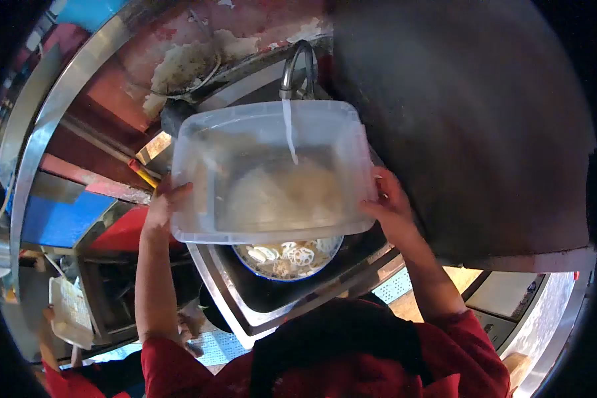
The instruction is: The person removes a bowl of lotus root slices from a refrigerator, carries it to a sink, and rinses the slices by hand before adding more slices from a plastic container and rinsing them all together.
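Observation:
Both my hands grip a translucent plastic tub (272, 237) by its short ends, over the sink. My left hand (168, 202) is closed on the left rim, thumb on top. On the right end, my right hand (391, 207) holds the rim with the thumb over it. A stream of water (288, 126) runs from the faucet (287, 79) into the tub, and cloudy water lies in it. Below the tub's near edge shows a blue-rimmed bowl (288, 277) with sliced lotus root (300, 257) in it; the tub hides its far part.
The metal sink (235, 298) surrounds the bowl. A large dark panel (464, 132) stands close on the right. At lower left, another person's hand (48, 314) holds a white basket (71, 308). A peeling red wall (245, 46) lies behind the faucet.

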Available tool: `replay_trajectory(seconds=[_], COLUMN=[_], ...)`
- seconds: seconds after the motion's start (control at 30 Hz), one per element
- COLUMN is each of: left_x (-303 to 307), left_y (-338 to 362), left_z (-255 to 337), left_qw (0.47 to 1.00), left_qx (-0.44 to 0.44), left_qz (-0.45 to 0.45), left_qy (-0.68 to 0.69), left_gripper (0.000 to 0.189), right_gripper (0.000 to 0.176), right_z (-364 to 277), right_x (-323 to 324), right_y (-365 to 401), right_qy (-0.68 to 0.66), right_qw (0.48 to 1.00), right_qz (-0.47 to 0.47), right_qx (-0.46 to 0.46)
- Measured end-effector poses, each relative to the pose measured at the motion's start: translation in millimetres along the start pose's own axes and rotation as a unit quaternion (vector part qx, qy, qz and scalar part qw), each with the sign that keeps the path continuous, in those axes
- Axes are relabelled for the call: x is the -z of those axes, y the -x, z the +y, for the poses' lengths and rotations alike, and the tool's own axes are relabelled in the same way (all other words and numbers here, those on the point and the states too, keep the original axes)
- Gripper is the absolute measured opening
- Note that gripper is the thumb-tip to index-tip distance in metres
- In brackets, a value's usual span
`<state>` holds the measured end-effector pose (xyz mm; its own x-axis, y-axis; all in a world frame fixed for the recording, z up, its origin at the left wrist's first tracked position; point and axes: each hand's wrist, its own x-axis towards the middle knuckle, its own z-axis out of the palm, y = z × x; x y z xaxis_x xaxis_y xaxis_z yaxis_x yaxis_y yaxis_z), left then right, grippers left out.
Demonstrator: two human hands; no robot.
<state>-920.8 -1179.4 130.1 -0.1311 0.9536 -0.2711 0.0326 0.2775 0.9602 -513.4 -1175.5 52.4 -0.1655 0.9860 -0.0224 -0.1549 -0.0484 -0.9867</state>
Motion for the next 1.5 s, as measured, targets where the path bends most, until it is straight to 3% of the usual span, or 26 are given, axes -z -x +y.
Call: replay_trajectory(seconds=[0.03, 0.17, 0.23, 0.33, 0.47, 0.53, 0.67, 0.73, 0.8, 0.83, 0.9, 0.97, 1.03, 1.1, 1.17, 1.23, 1.3, 1.37, 1.43, 1.5], left_x=[3, -25, -36, -22, 23, -13, -51, -59, -75, -84, -105, -124, -135, -155, -171, -182, -196, -205, -209, -221], left_y=[12, 51, 64, 80, 96, 107, 114, 119, 121, 121, 123, 131, 143, 155, 169, 180, 194, 207, 214, 218], left_z=[2, -7, -13, -7, -12, -10, 50, 80, 99, 105, 115, 119, 122, 121, 110, 95, 84, 70, 46, 41], left_qw=[0.999, 0.995, 0.995, 0.993, 0.999, 0.981, 0.970, 0.979, 0.979, 0.973, 0.965, 0.928, 0.921, 0.907, 0.901, 0.823, 0.825, 0.783, 0.784, 0.711], left_qx=[0.019, 0.032, 0.013, -0.028, -0.037, -0.113, -0.184, -0.136, -0.133, -0.144, -0.158, -0.243, -0.244, -0.259, -0.274, -0.327, -0.326, -0.339, -0.416, -0.462], left_qz=[-0.010, 0.084, 0.089, 0.101, 0.027, 0.158, 0.107, 0.095, 0.079, 0.074, 0.060, 0.070, 0.051, 0.098, 0.099, 0.179, 0.161, 0.130, 0.072, 0.054], left_qy=[0.048, -0.034, -0.038, -0.050, -0.001, -0.014, -0.119, -0.118, -0.134, -0.166, -0.203, -0.273, -0.298, -0.318, -0.320, -0.428, -0.434, -0.505, -0.455, -0.527], left_gripper=[0.043, 0.044, 0.041, 0.042, 0.044, 0.046, 0.052, 0.056, 0.058, 0.061, 0.063, 0.068, 0.071, 0.072, 0.073, 0.074, 0.075, 0.078, 0.080, 0.081], right_gripper=[0.064, 0.058, 0.056, 0.057, 0.059, 0.058, 0.056, 0.056, 0.050, 0.050, 0.041, 0.047, 0.041, 0.042, 0.042, 0.041, 0.039, 0.037, 0.034, 0.029], right_z=[4, 15, 2, 7, 4, 5, 42, 59, 69, 82, 115, 133, 85, 76, 60, 54, 54, 59, 70, 95], right_x=[3, 39, 54, 16, -22, -6, 7, 0, -10, -11, -15, -30, -57, -77, -90, -93, -91, -86, -83, -85], right_y=[1, 5, 13, 25, 46, 44, 48, 57, 68, 75, 86, 96, 101, 97, 94, 91, 89, 85, 79, 68], right_qy=[-0.004, -0.072, -0.082, 0.011, -0.019, -0.035, -0.106, -0.150, -0.319, -0.323, -0.309, -0.243, -0.416, -0.492, -0.517, -0.538, -0.490, -0.488, -0.483, -0.498], right_qw=[1.000, 0.996, 0.993, 0.999, 0.999, 0.999, 0.994, 0.988, 0.942, 0.942, 0.905, 0.898, 0.754, 0.683, 0.703, 0.720, 0.751, 0.760, 0.771, 0.790], right_qz=[0.000, -0.002, 0.073, 0.040, -0.016, -0.009, -0.018, -0.025, -0.049, -0.042, -0.015, -0.081, -0.016, -0.039, -0.007, 0.025, 0.035, 0.026, 0.014, -0.047], right_qx=[-0.001, -0.043, -0.050, 0.000, 0.036, 0.034, 0.000, -0.032, -0.087, -0.084, -0.292, -0.357, -0.508, -0.539, -0.489, -0.437, -0.441, -0.428, -0.415, -0.355])
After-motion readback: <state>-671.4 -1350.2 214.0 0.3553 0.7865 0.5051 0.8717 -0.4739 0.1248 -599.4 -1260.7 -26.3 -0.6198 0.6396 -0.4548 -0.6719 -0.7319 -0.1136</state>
